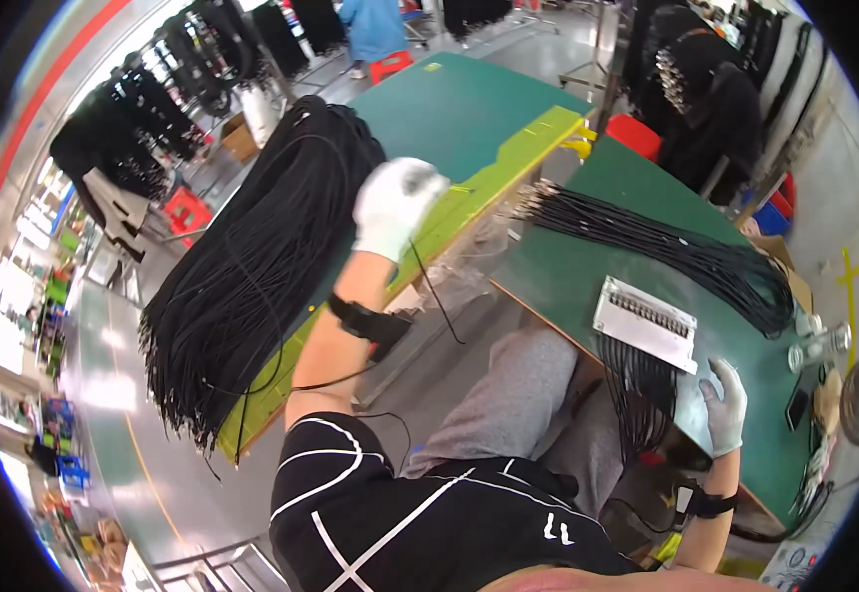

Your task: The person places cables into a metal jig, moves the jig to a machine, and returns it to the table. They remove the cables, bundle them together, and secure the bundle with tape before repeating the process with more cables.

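My left hand (400, 205), in a white glove, is closed at the yellow-green table edge, beside a big bundle of black cables (261, 247). A thin black cable (437, 296) hangs down from this fist; another stretch of cable crosses my left forearm. On the right, a silver metal fixture block (646, 323) with a row of slots lies on the green table, and several black cables (636, 385) run from it over the near edge. My gloved right hand (725, 407) rests beside the block, thumb apart from the fingers, holding nothing visible.
A long tied bundle of black cables (661, 242) lies across the green table (567, 261). Glass jars (819, 347) and a dark phone (797, 408) stand near the right edge. Between the tables hangs clear plastic film (464, 271). Red stools (188, 215) and hanging cable racks are beyond.
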`<act>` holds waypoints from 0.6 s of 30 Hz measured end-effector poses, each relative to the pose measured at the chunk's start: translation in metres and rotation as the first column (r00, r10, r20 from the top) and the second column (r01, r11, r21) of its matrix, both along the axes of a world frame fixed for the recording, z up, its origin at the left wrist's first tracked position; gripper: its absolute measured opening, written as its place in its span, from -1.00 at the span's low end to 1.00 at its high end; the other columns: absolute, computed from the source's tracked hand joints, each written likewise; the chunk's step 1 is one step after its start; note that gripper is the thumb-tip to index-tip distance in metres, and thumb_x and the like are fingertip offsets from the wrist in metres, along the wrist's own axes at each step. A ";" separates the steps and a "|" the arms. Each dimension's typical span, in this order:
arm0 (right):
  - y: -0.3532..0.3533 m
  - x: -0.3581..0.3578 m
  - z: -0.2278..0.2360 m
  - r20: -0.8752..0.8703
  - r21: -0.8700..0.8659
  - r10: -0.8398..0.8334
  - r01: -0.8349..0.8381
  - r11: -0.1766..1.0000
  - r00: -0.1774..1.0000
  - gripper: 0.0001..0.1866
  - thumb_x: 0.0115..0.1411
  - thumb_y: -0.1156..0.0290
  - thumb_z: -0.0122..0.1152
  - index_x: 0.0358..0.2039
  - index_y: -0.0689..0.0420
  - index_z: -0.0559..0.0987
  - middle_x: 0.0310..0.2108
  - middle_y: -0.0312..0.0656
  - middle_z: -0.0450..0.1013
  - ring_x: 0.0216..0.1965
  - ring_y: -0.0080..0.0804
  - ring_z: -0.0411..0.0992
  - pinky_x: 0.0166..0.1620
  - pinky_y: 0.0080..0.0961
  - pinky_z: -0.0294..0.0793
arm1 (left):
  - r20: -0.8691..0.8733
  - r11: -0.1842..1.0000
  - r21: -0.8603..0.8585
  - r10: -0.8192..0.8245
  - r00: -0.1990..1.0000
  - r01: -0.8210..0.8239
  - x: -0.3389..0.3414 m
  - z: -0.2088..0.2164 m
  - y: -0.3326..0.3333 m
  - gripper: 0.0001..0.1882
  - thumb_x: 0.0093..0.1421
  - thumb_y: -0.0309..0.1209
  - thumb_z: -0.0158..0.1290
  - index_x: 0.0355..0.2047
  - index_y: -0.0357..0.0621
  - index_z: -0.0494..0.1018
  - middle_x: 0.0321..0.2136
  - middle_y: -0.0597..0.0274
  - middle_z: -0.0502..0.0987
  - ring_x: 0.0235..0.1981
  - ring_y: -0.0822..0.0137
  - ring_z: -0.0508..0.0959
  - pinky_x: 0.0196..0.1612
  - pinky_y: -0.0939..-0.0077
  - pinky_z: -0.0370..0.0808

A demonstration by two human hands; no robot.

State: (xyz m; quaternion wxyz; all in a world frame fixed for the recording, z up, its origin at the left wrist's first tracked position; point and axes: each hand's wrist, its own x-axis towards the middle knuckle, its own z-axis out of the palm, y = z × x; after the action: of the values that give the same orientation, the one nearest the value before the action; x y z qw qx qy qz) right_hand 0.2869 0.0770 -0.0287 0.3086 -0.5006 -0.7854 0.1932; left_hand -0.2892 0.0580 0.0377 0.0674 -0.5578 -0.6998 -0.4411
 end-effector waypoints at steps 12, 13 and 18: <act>0.026 -0.072 0.025 0.065 0.046 0.140 -0.143 0.989 0.988 -0.60 0.06 0.43 0.33 -0.06 0.23 0.57 -0.05 -0.01 0.53 0.01 -0.09 0.48 0.09 -0.30 0.41 | -0.676 0.653 0.346 0.671 0.303 -0.673 -0.144 -0.018 0.018 -0.26 0.03 0.30 0.06 -0.12 -0.13 0.58 -0.05 0.05 0.55 0.04 0.02 0.47 0.19 0.08 0.27; 0.025 -0.074 0.028 0.072 0.055 0.135 -0.139 0.989 0.988 -0.60 0.06 0.43 0.33 -0.06 0.23 0.57 -0.05 -0.01 0.53 0.01 -0.09 0.48 0.09 -0.30 0.41 | -0.659 0.650 0.266 0.662 0.358 -0.712 -0.155 -0.016 0.025 -0.26 0.03 0.30 0.07 -0.09 -0.12 0.57 -0.01 0.07 0.53 0.07 0.02 0.45 0.19 0.03 0.25; 0.016 -0.074 0.033 0.044 -0.026 0.127 -0.126 0.992 0.991 -0.60 0.04 0.44 0.34 -0.07 0.24 0.57 -0.08 -0.01 0.54 -0.05 -0.10 0.51 0.04 -0.30 0.44 | -0.165 0.759 -0.194 0.600 0.783 -0.622 -0.229 0.001 0.043 -0.37 0.08 0.18 0.09 -0.13 -0.14 0.56 -0.07 -0.04 0.57 -0.06 -0.01 0.54 0.05 0.09 0.40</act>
State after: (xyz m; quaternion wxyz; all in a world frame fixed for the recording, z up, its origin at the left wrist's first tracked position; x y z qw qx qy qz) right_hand 0.2131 0.0928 0.0048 0.2721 -0.4577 -0.8200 0.2101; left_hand -0.5181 0.1007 0.0390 0.1726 -0.3228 -0.8870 -0.2813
